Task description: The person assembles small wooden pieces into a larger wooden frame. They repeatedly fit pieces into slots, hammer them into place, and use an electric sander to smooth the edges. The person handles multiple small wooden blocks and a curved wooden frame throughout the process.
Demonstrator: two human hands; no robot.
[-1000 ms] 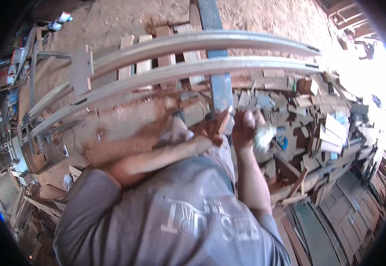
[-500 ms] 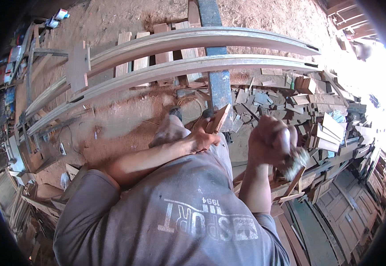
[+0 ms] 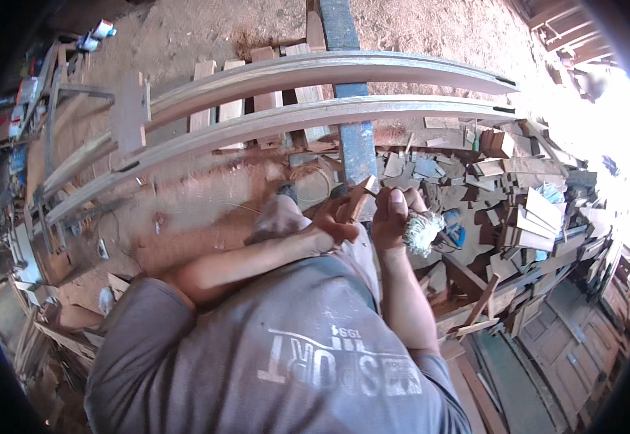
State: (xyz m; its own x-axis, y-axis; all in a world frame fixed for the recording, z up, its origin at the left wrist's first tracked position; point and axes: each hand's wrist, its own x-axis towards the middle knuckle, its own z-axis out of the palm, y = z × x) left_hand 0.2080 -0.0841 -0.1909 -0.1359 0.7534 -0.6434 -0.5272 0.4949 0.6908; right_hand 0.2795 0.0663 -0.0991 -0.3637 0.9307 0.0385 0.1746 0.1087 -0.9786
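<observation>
My left hand (image 3: 335, 226) is closed around a short piece of wood (image 3: 359, 200) in front of my lap, its upper end tilted to the right. Close on its right, my right hand (image 3: 393, 217) grips a thin dark tool (image 3: 372, 192) whose tip points at the upper end of the wood. Whether the tip touches cannot be told. A whitish, fibrous bundle (image 3: 423, 233) sticks out from the lower side of the right fist; it looks like the tool's wrapped end, but most of the tool is hidden by my fingers.
Two long grooved wooden beams (image 3: 271, 116) lie across a dark-topped support (image 3: 358, 145) ahead. Wood offcuts (image 3: 438, 163) and stacked boards (image 3: 535, 220) crowd the right side. A panelled door (image 3: 572, 329) lies at lower right. Sawdust covers the ground (image 3: 206, 199).
My right hand has come left with the tool, from out at the right to beside the piece of wood. My left hand has kept its hold in about the same place.
</observation>
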